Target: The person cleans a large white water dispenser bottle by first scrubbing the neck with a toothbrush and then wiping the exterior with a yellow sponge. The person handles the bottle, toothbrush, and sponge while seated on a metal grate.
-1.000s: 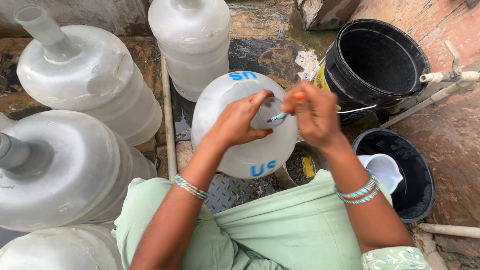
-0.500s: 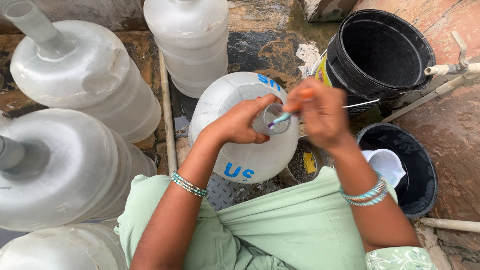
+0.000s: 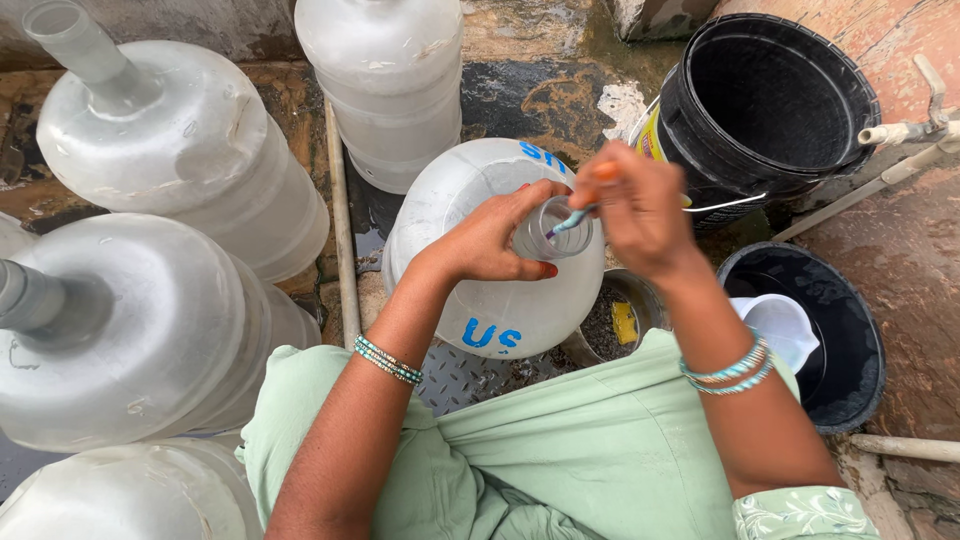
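Note:
A big translucent water jug (image 3: 470, 300) with blue lettering stands upright in front of me. My left hand (image 3: 490, 240) wraps around its open neck (image 3: 552, 230) from the left. My right hand (image 3: 640, 205) pinches a thin teal-handled brush (image 3: 572, 222) whose tip reaches into the neck opening. An orange bit shows above my right fingers. Beaded bangles sit on both wrists. My lap in light green cloth (image 3: 560, 450) lies below the jug.
Several more translucent jugs crowd the left and back (image 3: 180, 150) (image 3: 130, 330) (image 3: 395, 80). A large black bucket (image 3: 770, 90) stands at the back right, a smaller black tub (image 3: 850, 330) holding a white scoop (image 3: 785, 325) at the right. White pipes (image 3: 900, 135) run along the right edge.
The view has drifted slightly. My right hand has shifted the brush at the jug's neck, while my left hand keeps its hold there.

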